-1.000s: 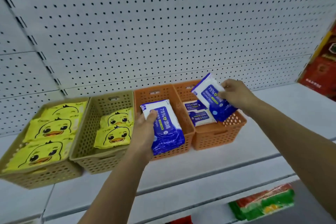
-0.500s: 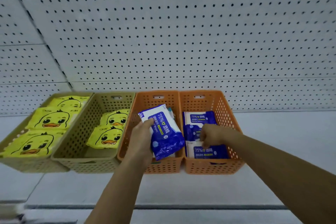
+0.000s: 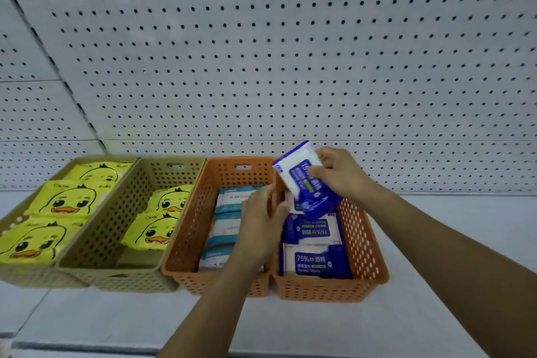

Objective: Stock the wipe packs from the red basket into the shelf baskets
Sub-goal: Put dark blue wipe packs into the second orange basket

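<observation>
Left forearm enters from 6 o'clock, left hand [image 3: 261, 221] with fingers loosely extended toward 1 o'clock; right forearm enters from 4 o'clock, right hand [image 3: 341, 177] curled, gripping a blue wipe pack [image 3: 316, 200].

Looks like a shop. Perforated white pegboard backing [image 3: 290, 67] beyond the left hand [image 3: 261, 224] and right hand [image 3: 340, 177], pale display shelf [image 3: 450, 241] beneath them. Rows of identical sealed packs in plastic baskets [image 3: 328, 289]: yellow duck packs [image 3: 62, 200] left of the hands, blue wipe packs [image 3: 313, 260] below the right.

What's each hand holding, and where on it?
Right hand grips the blue wipe pack by its upper right side; left hand holds nothing.
</observation>
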A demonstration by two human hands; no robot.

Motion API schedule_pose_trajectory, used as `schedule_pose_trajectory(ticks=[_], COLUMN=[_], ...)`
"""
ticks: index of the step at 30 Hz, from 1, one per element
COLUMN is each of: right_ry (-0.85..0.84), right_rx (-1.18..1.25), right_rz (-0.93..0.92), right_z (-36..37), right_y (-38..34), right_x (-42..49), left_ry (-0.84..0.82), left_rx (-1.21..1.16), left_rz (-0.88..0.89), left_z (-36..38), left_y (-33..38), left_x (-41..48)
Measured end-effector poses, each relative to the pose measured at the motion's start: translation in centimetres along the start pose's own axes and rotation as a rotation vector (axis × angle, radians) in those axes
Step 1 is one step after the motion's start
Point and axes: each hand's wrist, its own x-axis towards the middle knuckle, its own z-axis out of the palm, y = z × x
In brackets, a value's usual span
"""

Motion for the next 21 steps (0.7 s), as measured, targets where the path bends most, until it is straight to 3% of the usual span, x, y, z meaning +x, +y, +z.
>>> schedule_pose_trajectory(ticks=[1,3,8,12,14,17,19,21], right_ry=[0.052,0.066,-0.203,-0.341,-0.293,-0.141,-0.258,-0.493], right_rx=[-0.113,-0.328,-0.663,-0.731,-0.784,-1.029,-1.014,-0.928], right_rz=[-0.016,-0.054,-0.101,-0.063,-0.074,-0.242,-0.173,0.002], right_z=[-0.6,-0.9,1.3,3.7,4.6,5.5,6.1,6.6], right_y=[0.8,2.3,3.2,4.5,5.2,5.8,6.2,7.0], right_x=[0.8,2.4,5.4,7.2,7.2,6.4,5.4,4.5], left_ry=[-0.008,-0.078,-0.087,-0.06,-0.05,-0.053,-0.062,-0.056], left_rx=[0.15,0.205,0.236,0.219,0.226,0.204,0.212,0.232], left_rz=[0.026,-0.018,-0.052,-0.007,0.026,0.003,-0.007,-0.006], left_z=[0.1,0.4,0.7,0.8,0.8,0.7,0.8,0.9], left_y=[-0.6,-1.3,-1.4,-1.0,-1.0,-1.3,-1.6,-1.7], left_x=[0.1,0.0,-0.5,-0.8,-0.7,-0.5,-0.4,-0.5])
